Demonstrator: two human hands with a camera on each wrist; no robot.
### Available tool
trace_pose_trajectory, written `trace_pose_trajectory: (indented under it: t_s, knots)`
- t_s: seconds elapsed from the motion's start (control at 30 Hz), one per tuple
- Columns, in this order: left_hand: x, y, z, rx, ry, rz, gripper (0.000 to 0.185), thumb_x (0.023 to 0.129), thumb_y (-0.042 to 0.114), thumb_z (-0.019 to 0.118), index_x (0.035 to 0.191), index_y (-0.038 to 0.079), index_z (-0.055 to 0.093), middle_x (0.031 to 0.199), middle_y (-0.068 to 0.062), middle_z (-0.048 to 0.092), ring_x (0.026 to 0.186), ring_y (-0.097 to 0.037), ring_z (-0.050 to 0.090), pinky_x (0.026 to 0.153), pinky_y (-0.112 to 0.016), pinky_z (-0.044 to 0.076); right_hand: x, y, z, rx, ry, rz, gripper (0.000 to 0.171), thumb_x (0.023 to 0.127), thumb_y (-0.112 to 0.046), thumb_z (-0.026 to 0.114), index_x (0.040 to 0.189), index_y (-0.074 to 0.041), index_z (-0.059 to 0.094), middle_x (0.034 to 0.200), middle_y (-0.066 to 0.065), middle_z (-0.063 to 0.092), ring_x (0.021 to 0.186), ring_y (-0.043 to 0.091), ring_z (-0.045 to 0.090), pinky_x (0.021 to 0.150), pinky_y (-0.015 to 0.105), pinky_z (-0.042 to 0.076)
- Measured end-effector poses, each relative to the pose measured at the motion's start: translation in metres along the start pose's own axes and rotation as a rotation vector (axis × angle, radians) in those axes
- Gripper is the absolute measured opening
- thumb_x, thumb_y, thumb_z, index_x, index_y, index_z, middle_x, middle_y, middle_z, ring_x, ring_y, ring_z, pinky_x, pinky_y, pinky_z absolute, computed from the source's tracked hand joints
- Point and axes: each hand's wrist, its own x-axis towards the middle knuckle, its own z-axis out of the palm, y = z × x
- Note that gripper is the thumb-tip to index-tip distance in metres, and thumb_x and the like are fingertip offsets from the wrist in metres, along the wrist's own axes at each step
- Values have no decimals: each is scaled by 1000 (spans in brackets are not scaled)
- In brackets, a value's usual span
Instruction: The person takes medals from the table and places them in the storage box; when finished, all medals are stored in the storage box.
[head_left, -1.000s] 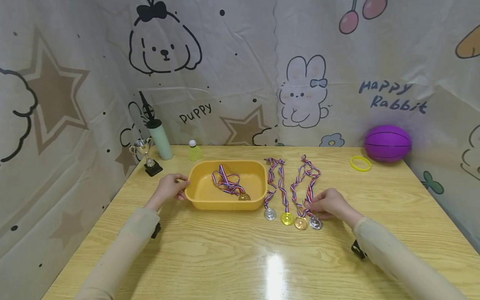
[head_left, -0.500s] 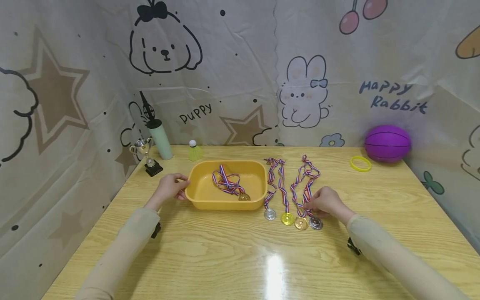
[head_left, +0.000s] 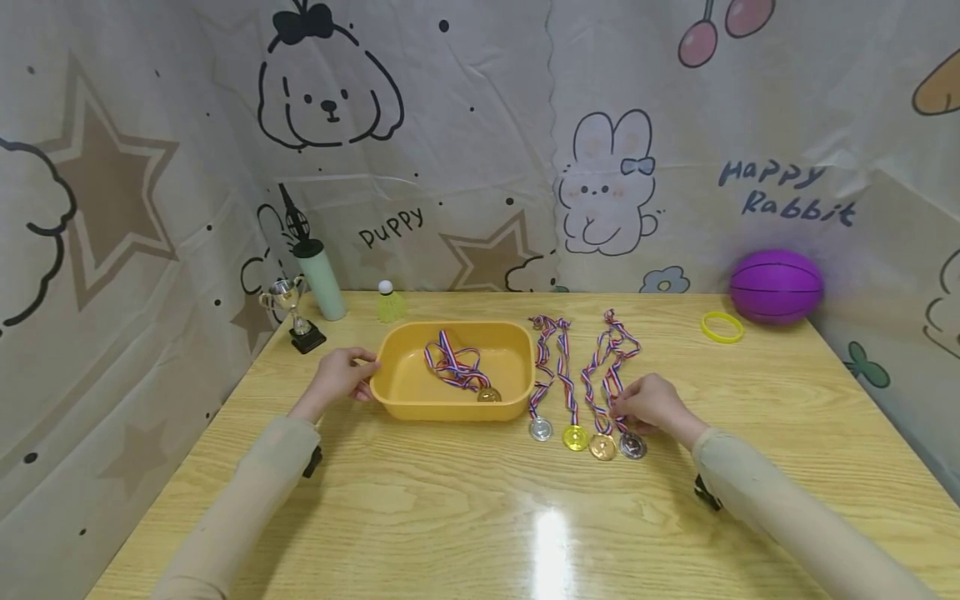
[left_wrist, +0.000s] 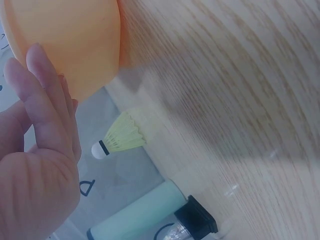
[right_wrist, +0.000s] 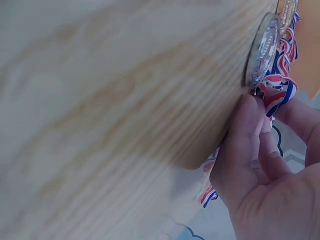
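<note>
Striped ribbon (right_wrist: pixel 281 86) shifted left; right hand (head_left: pixel 654 402) pinches it near silver medal (head_left: pixel 633 446); unclenched left hand (head_left: pixel 339 377) touches tub (head_left: pixel 453 412).

- basin (head_left: pixel 401 371): smooth plastic with a soft gloss
- medals (head_left: pixel 575 437) right of the basin: shiny metal-looking faces, rough with raised relief
- ribbons (head_left: pixel 566 383) right of the basin: matt, creased cloth
- table (head_left: pixel 420 500) under the basin: grained wood look, smooth, glossy enough to throw back light in front of the basin
- curtain (head_left: pixel 480 100) behind the basin: matt, wrinkled cloth
- trophy (head_left: pixel 287 295) left of the basin: polished, metal-looking cup, black base
- pump (head_left: pixel 322 282) behind the basin's left end: smooth, plastic-looking tube
- ball (head_left: pixel 776 287) far right of the basin: soft sheen
- ring (head_left: pixel 709 337) right of the basin: smooth, plastic-looking
</note>
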Motion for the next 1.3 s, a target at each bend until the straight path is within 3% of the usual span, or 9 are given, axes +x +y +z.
trace_pose_trajectory:
  t_s: [0.23, 0.5, 0.97, 1.3]
  knots:
    - [-1, 1, 0, -2, -1, 0, 37, 99, 15, 54, 126, -10, 52, 69, -9, 65, 47, -6, 61, 56, -32, 61, -1, 2, -2, 60, -23, 5, 10, 82, -10, 70, 83, 0, 67, 67, -1, 55, 52, 8, 53, 51, 23, 57]
    - [-1, -1, 0, 11, 9, 15, 38, 98, 14, 54, 127, -11, 52, 71, -11, 66, 47, -5, 61, 56, -33, 62, -4, 6, -6, 166, -76, -42, 11, 90, -4, 59, 89, 4, 51, 72, 3, 60, 59, 8, 58, 53, 23, 58]
    - [0, -2, 1, 8, 6, 20, 38, 98, 13, 53, 127, -12, 52, 72, -11, 66, 47, -5, 61, 54, -30, 61, 2, 17, -12, 290, -139, -86, 12, 94, -4, 55, 98, 6, 48, 74, 0, 64, 63, 8, 62, 60, 23, 60]
    - [0, -1, 1, 0, 9, 12, 38, 98, 13, 53, 127, -12, 52, 72, -11, 65, 47, -5, 60, 55, -32, 61, 0, 14, -14, 351, -160, -90, 12, 96, -1, 50, 102, 8, 45, 79, 5, 67, 71, 10, 67, 65, 25, 61]
